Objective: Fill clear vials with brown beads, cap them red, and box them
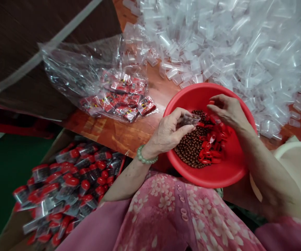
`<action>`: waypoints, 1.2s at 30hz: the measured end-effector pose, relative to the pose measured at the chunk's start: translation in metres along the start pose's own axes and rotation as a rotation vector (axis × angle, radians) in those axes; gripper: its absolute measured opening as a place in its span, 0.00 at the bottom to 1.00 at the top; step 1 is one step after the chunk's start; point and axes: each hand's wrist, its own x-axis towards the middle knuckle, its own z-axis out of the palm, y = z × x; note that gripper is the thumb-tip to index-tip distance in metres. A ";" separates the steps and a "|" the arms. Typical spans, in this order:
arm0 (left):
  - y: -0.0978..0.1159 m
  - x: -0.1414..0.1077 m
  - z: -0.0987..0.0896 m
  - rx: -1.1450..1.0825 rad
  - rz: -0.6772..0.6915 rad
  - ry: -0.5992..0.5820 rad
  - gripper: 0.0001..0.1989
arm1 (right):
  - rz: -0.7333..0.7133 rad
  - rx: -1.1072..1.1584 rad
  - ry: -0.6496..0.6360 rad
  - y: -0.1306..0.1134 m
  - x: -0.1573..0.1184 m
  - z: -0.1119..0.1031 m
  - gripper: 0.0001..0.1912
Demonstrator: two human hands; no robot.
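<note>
A red basin [210, 179] holds a heap of small brown balls [189, 150] and a pile of red plastic caps [213, 151]. Over its left side, my left hand [172, 130], with a green bead bracelet at the wrist, grips a small clear container [189, 119] with dark balls inside, tilted to the right. My right hand [227, 109] is above the right part of the basin, thumb and fingers pinched around a small red piece [211, 103], probably a cap, mostly hidden by the fingers. The two hands are apart.
Many clear empty containers [213, 45] are heaped across the back of the wooden table [150, 129]. Red printed packets [126, 101] lie in a clear bag at the left. Below, a box holds filled containers with red caps [66, 184]. A pale tub [296, 164] stands at the right.
</note>
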 end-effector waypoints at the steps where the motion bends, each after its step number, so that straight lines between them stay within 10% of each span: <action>1: 0.001 0.000 0.000 -0.033 -0.014 -0.017 0.11 | 0.000 0.203 0.040 -0.002 -0.003 -0.002 0.13; 8: 0.003 0.000 0.000 -0.072 -0.035 -0.032 0.10 | -0.041 0.863 0.084 -0.037 -0.030 0.012 0.16; 14: 0.003 0.000 -0.001 -0.169 -0.033 -0.021 0.09 | -0.057 0.786 0.064 -0.042 -0.037 0.005 0.16; 24: 0.005 -0.002 -0.003 0.296 0.078 -0.038 0.07 | -0.159 0.597 -0.394 -0.044 -0.041 -0.004 0.31; 32: 0.005 0.000 -0.004 0.300 0.033 -0.037 0.07 | -0.273 0.441 -0.373 -0.049 -0.043 -0.002 0.12; 36: 0.004 0.002 0.000 -0.017 -0.053 -0.043 0.09 | -0.132 0.627 -0.120 -0.050 -0.041 0.003 0.18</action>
